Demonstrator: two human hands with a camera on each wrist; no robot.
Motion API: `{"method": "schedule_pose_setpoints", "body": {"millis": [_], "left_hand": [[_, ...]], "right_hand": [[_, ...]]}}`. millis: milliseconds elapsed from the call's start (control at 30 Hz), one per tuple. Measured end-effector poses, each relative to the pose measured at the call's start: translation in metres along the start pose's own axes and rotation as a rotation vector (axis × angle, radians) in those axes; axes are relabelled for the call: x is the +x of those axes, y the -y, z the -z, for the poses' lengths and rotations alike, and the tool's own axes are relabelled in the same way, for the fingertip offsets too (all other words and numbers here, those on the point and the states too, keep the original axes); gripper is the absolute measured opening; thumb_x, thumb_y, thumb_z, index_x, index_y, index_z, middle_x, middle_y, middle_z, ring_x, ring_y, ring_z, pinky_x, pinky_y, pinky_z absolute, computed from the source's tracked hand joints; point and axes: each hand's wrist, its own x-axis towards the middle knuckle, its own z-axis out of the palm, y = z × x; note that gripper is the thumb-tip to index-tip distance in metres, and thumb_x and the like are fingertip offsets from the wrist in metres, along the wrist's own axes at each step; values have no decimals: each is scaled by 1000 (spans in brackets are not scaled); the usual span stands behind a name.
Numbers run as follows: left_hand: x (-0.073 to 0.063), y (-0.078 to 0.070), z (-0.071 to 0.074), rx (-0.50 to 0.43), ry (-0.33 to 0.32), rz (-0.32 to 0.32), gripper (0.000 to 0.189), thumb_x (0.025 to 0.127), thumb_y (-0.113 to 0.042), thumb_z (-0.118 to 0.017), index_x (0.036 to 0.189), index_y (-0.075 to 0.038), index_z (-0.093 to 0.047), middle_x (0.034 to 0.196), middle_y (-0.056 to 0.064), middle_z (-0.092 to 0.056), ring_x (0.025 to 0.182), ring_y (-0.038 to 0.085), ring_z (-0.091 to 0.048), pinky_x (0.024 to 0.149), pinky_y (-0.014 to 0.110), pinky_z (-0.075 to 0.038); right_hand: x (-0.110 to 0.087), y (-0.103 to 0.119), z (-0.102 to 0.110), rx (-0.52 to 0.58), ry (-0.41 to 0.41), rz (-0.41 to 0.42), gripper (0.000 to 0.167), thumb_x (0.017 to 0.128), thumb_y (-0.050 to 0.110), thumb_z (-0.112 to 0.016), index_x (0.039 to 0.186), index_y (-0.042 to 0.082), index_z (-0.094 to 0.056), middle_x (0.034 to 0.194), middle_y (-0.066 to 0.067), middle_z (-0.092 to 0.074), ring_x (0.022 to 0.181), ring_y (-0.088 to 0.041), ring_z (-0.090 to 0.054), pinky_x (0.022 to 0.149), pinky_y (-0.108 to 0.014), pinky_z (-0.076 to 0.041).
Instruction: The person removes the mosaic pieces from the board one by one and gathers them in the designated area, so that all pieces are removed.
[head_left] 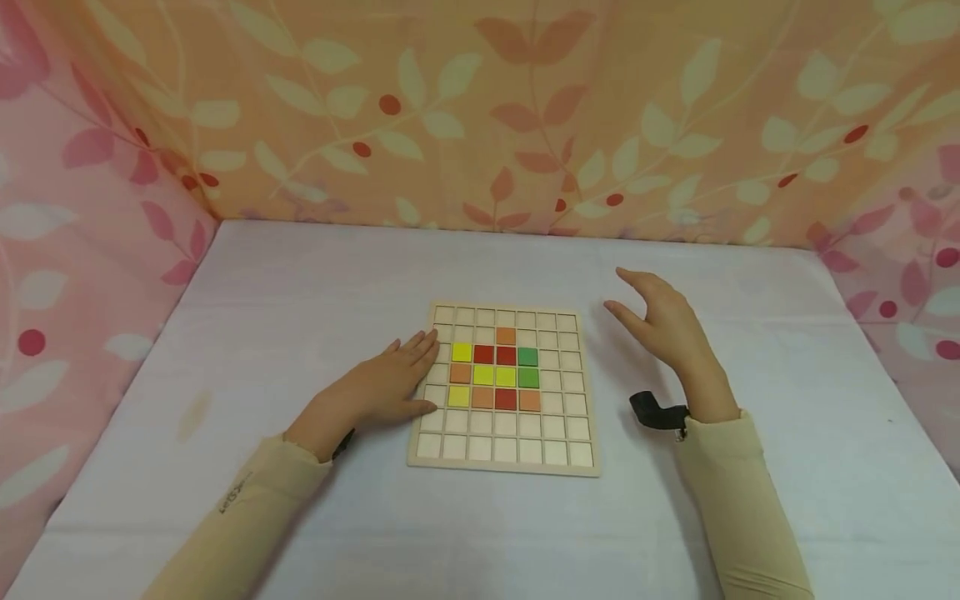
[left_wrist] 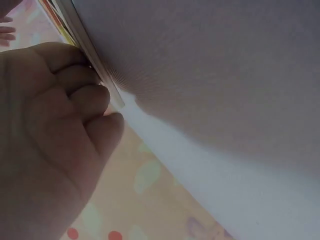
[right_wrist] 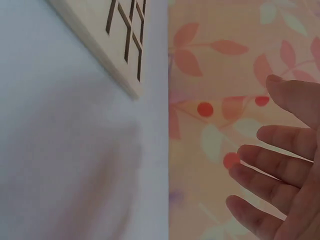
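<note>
While the left hand (head_left: 386, 379) touches the board (head_left: 495, 450) with straight fingers at nine o'clock and the right hand (head_left: 671, 333) hovers empty-fingered at two, pushing could dislodge tiles (head_left: 483, 375)

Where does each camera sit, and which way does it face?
Head: worn on the head, facing forward and down at the board; left hand, right hand and sleeves show.
Left wrist: sits there, facing the board's edge; left hand and other fingers show.
Right wrist: sits there, facing a board corner and floral backdrop; right hand shows.
Both wrist views share board and backdrop.
</note>
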Motion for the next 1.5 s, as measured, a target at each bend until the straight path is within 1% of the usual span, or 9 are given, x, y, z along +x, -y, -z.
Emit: {"method": "schedule_pose_setpoints", "body": {"millis": [133,267,433,567,767,933,1233,1367,1500], "left_hand": [[2,-2,-2,-3,4,6,83,92,-38,-59,147,8,-16,155,20,-7,143,31,-6,114,45,-11],[2,-5,-2,-24,10,30,83,91,-36,-61,146,8,-17,155,20,-7,143,32,-6,114,45,-11],[1,-9,-4,-39,5,59,84,89,-34,-64,145,10,-20,155,22,-9,142,33,-8,114,46,-13],[-2,-11,-5,-42,-13,61,84,89,-35,-64,144,11,-21,154,23,-10,142,34,-9,113,48,-14],[-3,-11,-6,-50,-36,55,85,89,-36,-64,144,12,-20,154,23,-9,142,34,-9,113,49,-15],[-1,-11,-8,-61,-36,61,85,89,-36,-64,144,12,-20,154,23,-8,142,34,-8,113,48,-15],[0,-11,-10,-82,-39,55,86,89,-35,-65,144,12,-18,154,24,-5,142,35,-7,112,49,-15],[0,-10,-11,-88,-42,47,86,90,-35,-64,145,12,-17,154,24,-4,142,35,-6,112,50,-15],[-1,-8,-11,-102,-45,43,87,91,-35,-63,145,11,-15,154,24,-2,142,35,-5,112,50,-14]], "right_hand": [[5,3,-12,54,22,8,55,92,25,-62,138,-1,-45,131,-22,-52,121,-37,-46,100,-53,-35],[9,7,-21,109,48,26,55,94,25,-60,138,-1,-44,130,-22,-53,119,-36,-48,97,-53,-38],[14,13,-30,149,44,68,52,92,22,-62,136,-2,-48,128,-21,-55,116,-33,-51,97,-48,-40],[16,19,-36,195,52,86,50,91,19,-64,134,-2,-49,126,-19,-57,115,-31,-53,97,-45,-42],[19,29,-49,325,118,107,46,91,16,-64,131,-3,-52,124,-17,-59,112,-30,-55,95,-44,-43],[23,37,-58,410,189,110,37,90,15,-65,122,-3,-59,119,-14,-62,105,-28,-58,91,-43,-46],[30,46,-71,461,338,108,28,87,10,-68,112,-2,-65,108,-14,-66,100,-26,-61,89,-42,-48],[32,46,-77,478,356,123,27,85,7,-69,110,-3,-65,106,-14,-67,100,-26,-62,90,-40,-49],[34,46,-81,474,348,137,25,84,5,-70,108,-2,-66,105,-13,-67,100,-26,-63,90,-39,-49]]}}
